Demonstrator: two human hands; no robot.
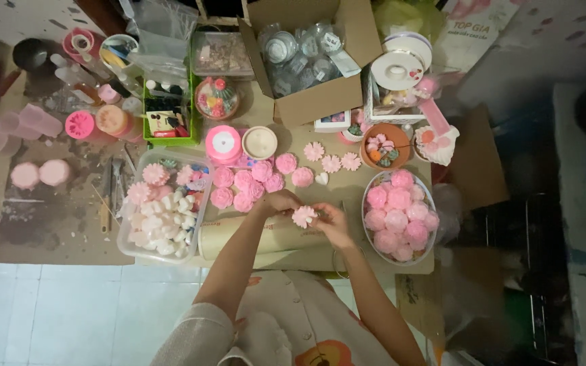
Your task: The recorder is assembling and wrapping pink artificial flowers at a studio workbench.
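**A:** so what's actually in the hands here?

**B:** one small pale pink flower (304, 216), daisy-ish, with lots of thin petals fanning out from a middle. Looks moulded, soap or wax maybe, can't say which. It sits right between the two sets of fingertips, over a tan roll (266, 238) lying on the table.

**A:** both hands on it?

**B:** yep. Left hand (277, 202) has its fingers closed together on the flower's left edge, right hand (330, 222) pinches the right edge from the other side. Fingers on both are curled in tight, not spread.

**A:** what's around them?

**B:** just past the left fingertips there's a cluster of rounder pink rosettes (249, 184) lying flat, fuller and deeper pink than the one being held. A bit further out from the right fingertips, three more pale daisies (332, 161) in a row, same look as the held one, and a tiny white heart (321, 178) near them.

**A:** containers?

**B:** clear tub (132, 245) off to the left of the left hand, with white bits and a few pink flowers in it. Bowl (369, 234) just right of the right hand, piled with big pink rosettes. Cardboard box (320, 98) of clear little jars well beyond the fingers.
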